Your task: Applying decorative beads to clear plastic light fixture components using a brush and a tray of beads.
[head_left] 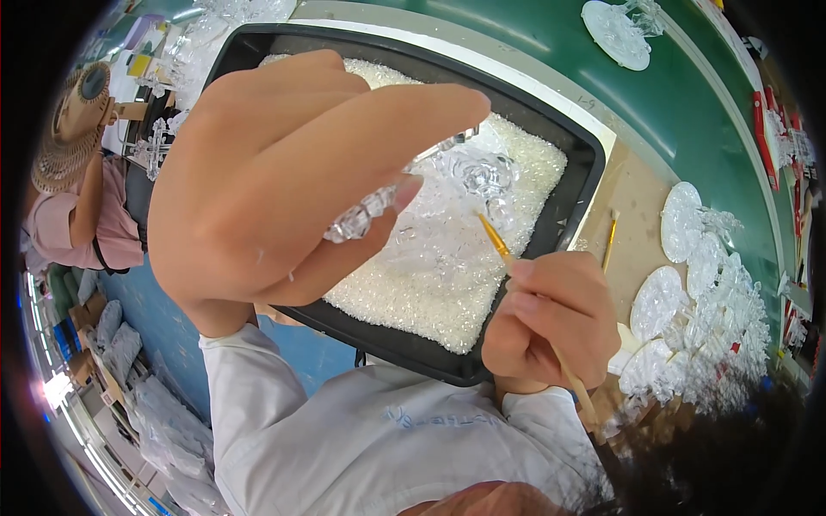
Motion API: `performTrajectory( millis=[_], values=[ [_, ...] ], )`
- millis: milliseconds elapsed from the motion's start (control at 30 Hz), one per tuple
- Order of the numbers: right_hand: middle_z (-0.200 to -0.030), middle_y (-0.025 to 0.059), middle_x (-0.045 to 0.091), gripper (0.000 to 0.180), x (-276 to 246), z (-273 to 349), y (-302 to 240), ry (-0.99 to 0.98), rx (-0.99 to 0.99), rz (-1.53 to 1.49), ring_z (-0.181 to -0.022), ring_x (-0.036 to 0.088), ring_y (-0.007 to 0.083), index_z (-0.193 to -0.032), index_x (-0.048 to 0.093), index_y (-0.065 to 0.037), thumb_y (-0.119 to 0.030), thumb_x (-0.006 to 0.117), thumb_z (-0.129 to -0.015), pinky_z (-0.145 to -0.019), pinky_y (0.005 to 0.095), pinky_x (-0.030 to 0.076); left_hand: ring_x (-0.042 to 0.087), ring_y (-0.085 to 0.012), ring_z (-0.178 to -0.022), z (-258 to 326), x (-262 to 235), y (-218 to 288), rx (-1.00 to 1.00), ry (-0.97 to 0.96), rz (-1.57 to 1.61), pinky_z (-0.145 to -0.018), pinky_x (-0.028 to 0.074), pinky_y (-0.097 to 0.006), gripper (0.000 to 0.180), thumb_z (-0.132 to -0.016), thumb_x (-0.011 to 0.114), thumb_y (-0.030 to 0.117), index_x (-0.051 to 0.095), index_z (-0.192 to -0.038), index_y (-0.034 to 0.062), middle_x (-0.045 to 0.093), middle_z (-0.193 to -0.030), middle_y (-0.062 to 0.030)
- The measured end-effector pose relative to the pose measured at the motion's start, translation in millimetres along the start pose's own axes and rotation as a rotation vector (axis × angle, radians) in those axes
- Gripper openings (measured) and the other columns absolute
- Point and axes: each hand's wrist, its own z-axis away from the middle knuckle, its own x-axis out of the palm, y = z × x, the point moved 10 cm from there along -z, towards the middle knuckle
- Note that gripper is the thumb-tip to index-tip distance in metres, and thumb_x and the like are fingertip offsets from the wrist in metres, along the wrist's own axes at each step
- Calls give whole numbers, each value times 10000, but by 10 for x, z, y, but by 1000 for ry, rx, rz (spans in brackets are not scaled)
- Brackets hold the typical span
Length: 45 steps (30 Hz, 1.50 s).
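My left hand (284,172) is raised close to the camera and grips a clear faceted crystal ornament (447,176) between thumb and fingers, over a black tray (568,185) filled with small white beads. My right hand (551,318) holds a thin wooden brush (496,242) like a pen, its yellow tip pointing up toward the crystal piece. The brush handle runs down past my wrist. Much of the ornament is hidden behind my left fingers.
Several round clear crystal discs (680,258) lie on the brown board to the right, with a spare brush (609,241) beside the tray. Another disc (615,34) sits on the green surface at the top. A person in a straw hat (73,129) sits at the left.
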Motion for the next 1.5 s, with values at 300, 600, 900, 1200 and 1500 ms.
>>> performTrajectory(
  millis=[300, 600, 900, 1200, 1500],
  values=[
    [-779, 200, 675, 150, -30, 31, 21, -29, 61, -18, -561, 604, 257, -835, 639, 27, 61, 634, -689, -490, 324, 480, 460, -198, -554, 31, -20, -53, -105, 6, -12, -509, 318, -328, 533, -560, 708, 51, 711, -1060, -135, 563, -674, -105],
    [-956, 191, 646, 184, -422, 179, 183, 235, 155, -370, -639, 606, 228, -988, 576, -23, -11, 668, -830, -541, 311, 505, 520, -276, -582, -206, -107, 140, 144, -151, 27, -511, 374, -386, 559, -612, 697, 26, 650, -1133, -173, 555, -678, -155],
    [-992, 237, 684, 254, -327, 183, 354, 195, 345, -529, -651, 680, 226, -982, 631, 8, 79, 678, -742, -573, 306, 580, 290, -124, -453, 46, -260, 164, 274, 241, 162, -463, 214, -312, 305, -756, 748, 73, 733, -1020, -80, 382, -530, 10],
    [-942, 224, 698, 246, -246, 155, 393, 128, 397, -516, -624, 670, 191, -932, 658, 29, 70, 689, -691, -543, 283, 556, 352, -140, -473, -13, -218, 199, 305, 59, 186, -460, 280, -317, 317, -790, 743, 90, 697, -1063, -65, 439, -570, -5],
    [-970, 201, 633, 129, -307, 106, 310, 119, 288, -519, -572, 565, 143, -976, 559, -4, -5, 635, -871, -482, 247, 491, 382, -162, -466, -43, -241, 200, 356, -94, 194, -452, 323, -351, 357, -797, 612, -12, 613, -1137, -121, 507, -600, -47]
  ],
)
